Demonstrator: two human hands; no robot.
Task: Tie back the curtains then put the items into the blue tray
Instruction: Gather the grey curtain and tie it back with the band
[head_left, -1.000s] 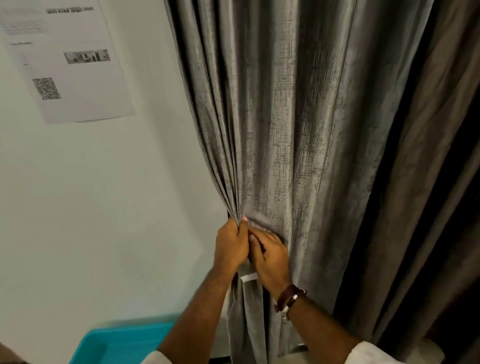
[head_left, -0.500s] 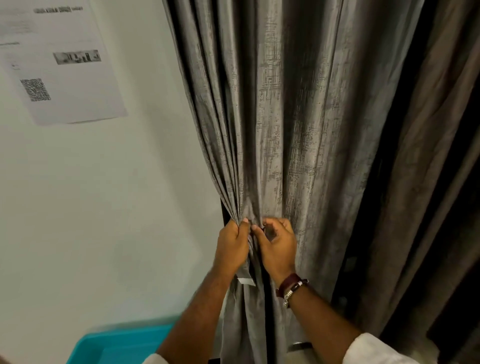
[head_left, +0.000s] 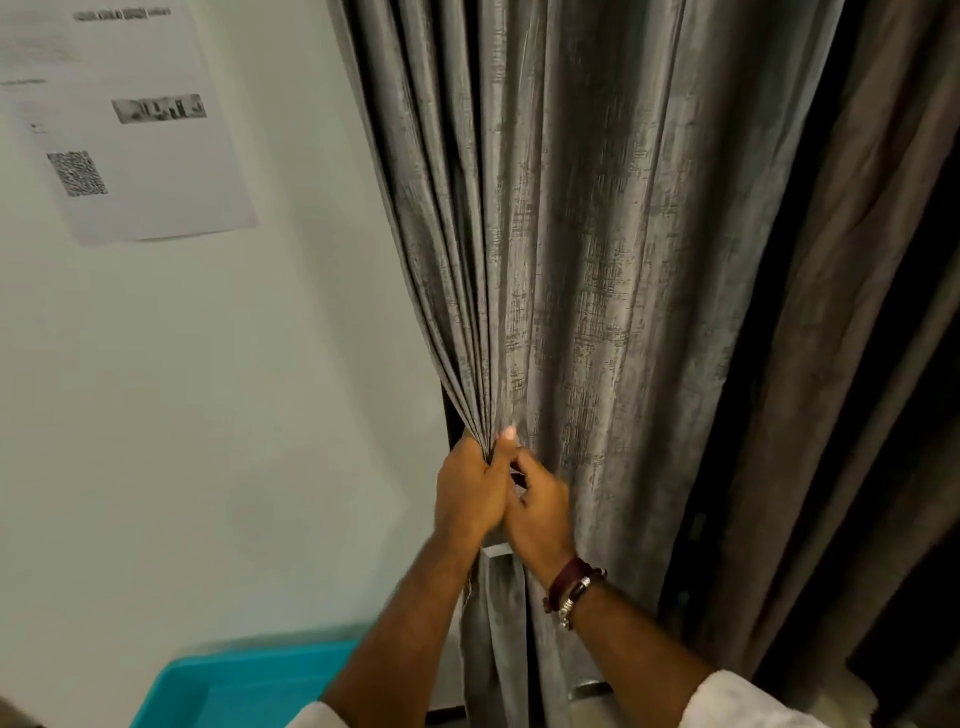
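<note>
The grey curtain (head_left: 597, 270) is being gathered into tight pleats at its left edge, beside the white wall (head_left: 208, 441). The pleats are being gripped by the left hand (head_left: 467, 499), its fingers curled round the bunched fabric and the thumb pressed against the front of the folds. The right hand (head_left: 540, 512) is being held just beside it, touching it, with fingers bent against the cloth; whether anything is being pinched there cannot be told. A pale strip of fabric (head_left: 496, 552) is showing just below both hands. The blue tray (head_left: 228, 686) is lying low at the left, well apart from the fingers.
</note>
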